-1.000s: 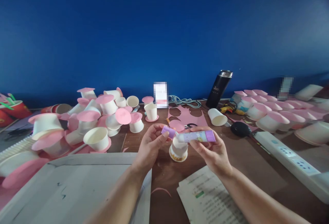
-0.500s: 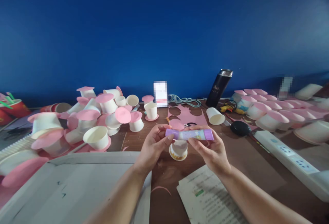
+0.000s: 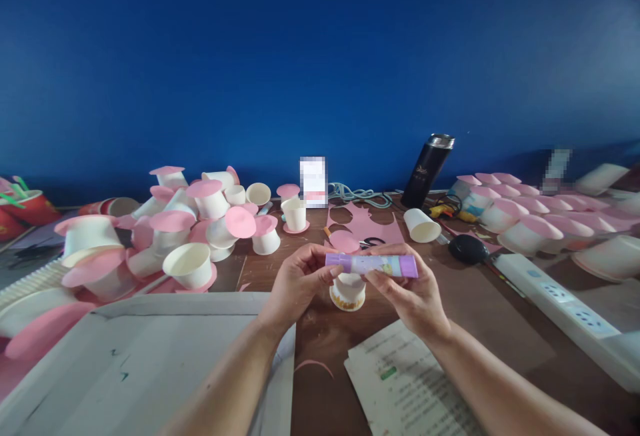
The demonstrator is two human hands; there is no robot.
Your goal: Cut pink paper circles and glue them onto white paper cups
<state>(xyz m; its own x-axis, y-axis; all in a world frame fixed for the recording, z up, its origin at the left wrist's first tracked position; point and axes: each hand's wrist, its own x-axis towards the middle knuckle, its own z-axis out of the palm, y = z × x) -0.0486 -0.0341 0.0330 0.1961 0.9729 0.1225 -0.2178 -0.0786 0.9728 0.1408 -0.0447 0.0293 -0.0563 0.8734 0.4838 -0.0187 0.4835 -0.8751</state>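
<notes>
A purple glue stick (image 3: 371, 265) lies level between both hands. My left hand (image 3: 303, 283) pinches its left end, and my right hand (image 3: 413, 289) has its fingers closed round the right part. Just below the stick, a white paper cup (image 3: 347, 295) with a yellowish pattern stands on the brown table, its upper part partly hidden by the stick and fingers. Behind the stick lies a pink paper disc (image 3: 344, 241), beside black-handled scissors (image 3: 373, 243) and a pink sheet (image 3: 365, 221) with round cut-outs.
Many white cups with pink discs (image 3: 171, 229) crowd the left; more stand in rows at right (image 3: 537, 227). A black bottle (image 3: 425, 173), a tipped cup (image 3: 421, 226), a power strip (image 3: 560, 303), printed papers (image 3: 400, 383) and a white board (image 3: 190, 356) surround the hands.
Both hands and the glue stick have shifted very slightly to the right and down in the view. The grip of both hands stays the same.
</notes>
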